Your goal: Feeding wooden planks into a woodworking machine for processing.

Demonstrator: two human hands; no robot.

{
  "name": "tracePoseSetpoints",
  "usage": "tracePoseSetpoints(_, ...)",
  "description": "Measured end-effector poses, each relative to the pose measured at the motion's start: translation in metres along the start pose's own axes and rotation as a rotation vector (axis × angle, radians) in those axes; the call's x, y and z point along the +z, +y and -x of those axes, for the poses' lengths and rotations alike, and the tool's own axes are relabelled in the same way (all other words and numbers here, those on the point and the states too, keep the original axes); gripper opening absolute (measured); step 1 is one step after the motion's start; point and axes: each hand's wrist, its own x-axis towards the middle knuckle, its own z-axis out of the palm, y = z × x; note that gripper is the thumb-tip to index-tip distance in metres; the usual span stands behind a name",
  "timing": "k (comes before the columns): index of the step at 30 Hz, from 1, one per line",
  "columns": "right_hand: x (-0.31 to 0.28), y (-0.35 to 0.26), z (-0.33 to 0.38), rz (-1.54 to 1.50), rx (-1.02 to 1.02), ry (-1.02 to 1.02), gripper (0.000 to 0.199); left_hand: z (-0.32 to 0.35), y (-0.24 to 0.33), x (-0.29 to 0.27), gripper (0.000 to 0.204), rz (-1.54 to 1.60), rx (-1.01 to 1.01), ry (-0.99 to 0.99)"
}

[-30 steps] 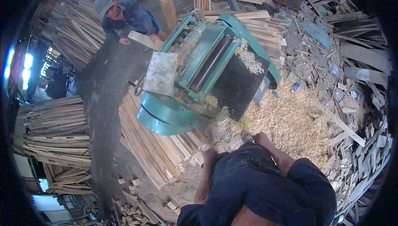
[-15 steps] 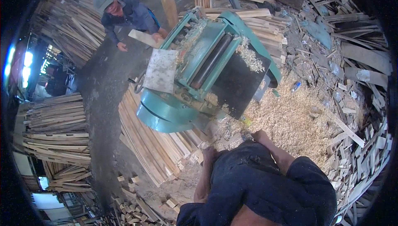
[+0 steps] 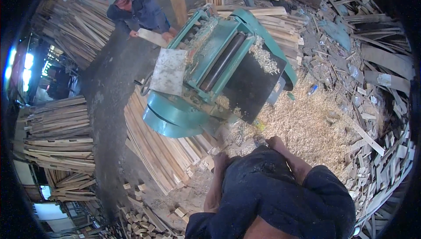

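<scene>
We looked down past a dark shirt to two bare hands held low and set apart, one at each side of the dark clothing. The left hand was just beside the near ends of a stack of pale boards; the right hand was at the near edge of a broad heap of shavings. We could make out nothing held in either, and we could not tell whether the fingers were spread or curled.

Beyond both hands, and apart from them, we saw the green planer, its dark roller exposed and its black table sloping toward the right hand, with more shavings on its far corner. A grey sheet lay on the machine, farther out from the left hand.

On the planer's far side, a co-worker in a cap gripped a board with both hands. Wood scraps lay well to the right of the right hand; small blocks were piled to the left of the left hand, nearer us.
</scene>
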Motion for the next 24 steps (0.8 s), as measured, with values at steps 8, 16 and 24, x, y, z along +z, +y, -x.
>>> tracePoseSetpoints(8,-0.002,-0.005,-0.004,0.229,-0.095,-0.037,0.02,0.012,0.005,0.002,0.02,-0.013,0.012,0.027)
tracePoseSetpoints(16,-0.006,-0.014,0.001,0.186,0.133,-0.078,0.023,-0.012,-0.019,-0.01,0.02,-0.011,0.003,-0.028)
tracePoseSetpoints(24,-0.016,-0.028,0.011,-0.077,0.047,0.066,0.041,-0.03,-0.03,-0.016,0.024,-0.234,0.134,0.05)
